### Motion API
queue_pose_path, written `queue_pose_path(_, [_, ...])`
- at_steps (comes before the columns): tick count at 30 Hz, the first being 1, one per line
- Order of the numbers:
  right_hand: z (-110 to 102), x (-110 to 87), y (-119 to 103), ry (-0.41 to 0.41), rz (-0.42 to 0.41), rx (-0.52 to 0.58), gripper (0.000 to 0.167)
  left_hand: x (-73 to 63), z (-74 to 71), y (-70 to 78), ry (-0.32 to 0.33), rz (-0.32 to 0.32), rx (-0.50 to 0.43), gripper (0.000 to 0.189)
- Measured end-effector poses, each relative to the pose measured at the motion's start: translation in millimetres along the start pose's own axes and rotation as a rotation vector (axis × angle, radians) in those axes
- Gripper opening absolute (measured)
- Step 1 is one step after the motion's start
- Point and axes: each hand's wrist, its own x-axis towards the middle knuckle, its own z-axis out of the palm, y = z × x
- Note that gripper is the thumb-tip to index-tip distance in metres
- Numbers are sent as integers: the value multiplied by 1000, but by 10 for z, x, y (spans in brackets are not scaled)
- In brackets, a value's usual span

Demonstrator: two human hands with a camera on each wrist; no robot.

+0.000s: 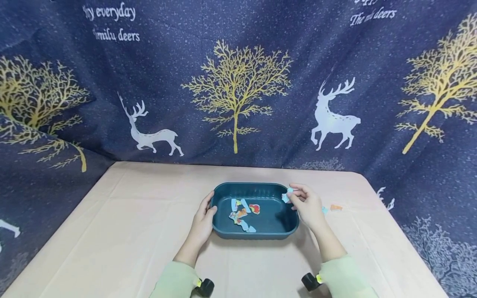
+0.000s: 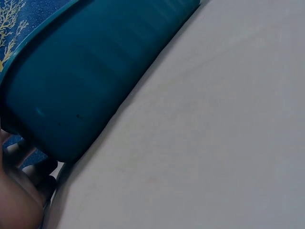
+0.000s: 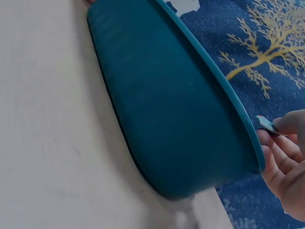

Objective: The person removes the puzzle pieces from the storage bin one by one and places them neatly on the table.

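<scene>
A dark teal plastic tub (image 1: 257, 236) sits on the table. My left hand (image 1: 202, 219) grips its left end, thumb at the rim and fingers along the outer wall, partly hidden behind the tub (image 2: 86, 81) in the left wrist view. My right hand (image 1: 307, 205) pinches a light-blue card piece (image 1: 286, 195) with an irregular outline between thumb and fingers, over the tub's right rim. In the right wrist view the card piece (image 3: 267, 124) shows a pale edge. Inside the tub, toward its left, lie several printed pieces, including a red one (image 1: 254, 209) and an orange one (image 1: 242, 212).
Right of the tub, an orange piece (image 1: 336, 207) and a light-blue piece (image 1: 325, 210) lie on the table, the latter partly behind the right hand. A pale cloth covers the table (image 1: 123, 231). Behind it hangs a dark blue curtain (image 1: 208, 140) with deer and trees.
</scene>
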Motion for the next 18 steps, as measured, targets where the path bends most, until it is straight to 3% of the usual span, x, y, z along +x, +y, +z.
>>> queue_pose_path(18, [-504,-44,283,106,66,-21,35,-5,-2,0,2,2,6,48])
